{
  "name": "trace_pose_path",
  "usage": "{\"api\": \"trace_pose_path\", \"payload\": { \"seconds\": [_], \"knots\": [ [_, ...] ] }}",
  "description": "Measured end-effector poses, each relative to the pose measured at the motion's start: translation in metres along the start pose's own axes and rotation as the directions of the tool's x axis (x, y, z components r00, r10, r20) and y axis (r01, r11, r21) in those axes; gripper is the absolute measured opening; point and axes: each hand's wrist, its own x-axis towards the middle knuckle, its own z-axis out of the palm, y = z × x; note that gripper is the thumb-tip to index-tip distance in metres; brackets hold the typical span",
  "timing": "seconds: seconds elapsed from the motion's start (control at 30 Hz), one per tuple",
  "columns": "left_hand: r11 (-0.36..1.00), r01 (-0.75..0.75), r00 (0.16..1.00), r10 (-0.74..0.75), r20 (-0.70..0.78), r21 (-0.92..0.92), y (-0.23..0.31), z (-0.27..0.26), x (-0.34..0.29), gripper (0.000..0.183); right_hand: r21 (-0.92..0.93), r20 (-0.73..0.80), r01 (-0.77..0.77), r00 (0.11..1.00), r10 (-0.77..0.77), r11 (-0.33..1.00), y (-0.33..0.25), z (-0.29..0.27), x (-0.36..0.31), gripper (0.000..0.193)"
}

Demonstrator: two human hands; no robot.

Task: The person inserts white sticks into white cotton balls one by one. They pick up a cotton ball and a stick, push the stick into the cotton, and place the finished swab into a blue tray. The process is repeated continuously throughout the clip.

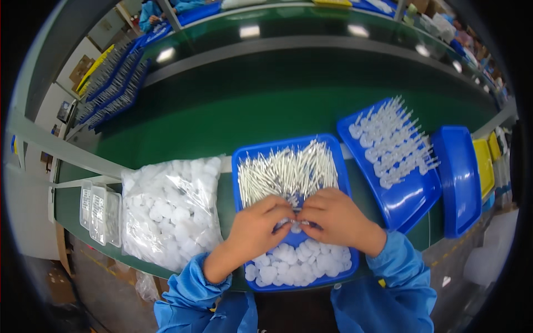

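Meeting over the middle of a blue tray (240,166), the left hand (256,226) and right hand (333,217) pinch a small clear plastic piece (296,226) between their fingertips, so each grip is closed on that one part, which sits just above the tray's centre. Behind the hands, the far half of the tray is filled with a heap of thin white sticks (286,169). The near half holds a pile of round white caps (300,261), some of them lying just under the wrists. Blue sleeves (194,288) cover both forearms up to the wrists.

Left of the tray, a clear plastic bag (166,213) stuffed with more white caps rests on the green counter (222,111), touching the tray's left edge or very nearly so. Further left, small clear boxes (100,213) stand in a row at the counter's edge. To the right, a second blue tray (411,194) carries rows of assembled clear pieces (391,141), and an upturned blue tray (458,177) lies beside it with yellow trays (484,166) beyond.
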Motion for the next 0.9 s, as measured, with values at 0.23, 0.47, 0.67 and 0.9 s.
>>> {"api": "trace_pose_path", "payload": {
  "seconds": [0.23,0.47,0.67,0.9],
  "knots": [
    [0.999,-0.047,0.994,0.048,0.100,-0.019,-0.003,-0.003,0.002,0.017,-0.013,0.071,0.015,0.997,-0.014,1.000,-0.002,-0.011,-0.002,0.014],
    [0.994,-0.108,0.987,0.108,0.118,-0.001,-0.009,-0.002,0.003,0.012,-0.199,0.147,0.117,0.985,-0.088,0.973,-0.014,-0.013,0.005,0.011],
    [0.991,-0.136,0.984,0.135,0.113,0.003,-0.012,0.001,0.004,0.014,-0.313,0.180,0.103,0.983,-0.048,0.944,-0.024,-0.011,0.009,0.010],
    [0.999,-0.034,0.999,0.034,0.012,0.040,-0.003,0.001,-0.006,0.015,-0.048,0.009,-0.207,0.978,0.208,0.977,-0.028,-0.023,-0.015,0.020]
  ]
}}
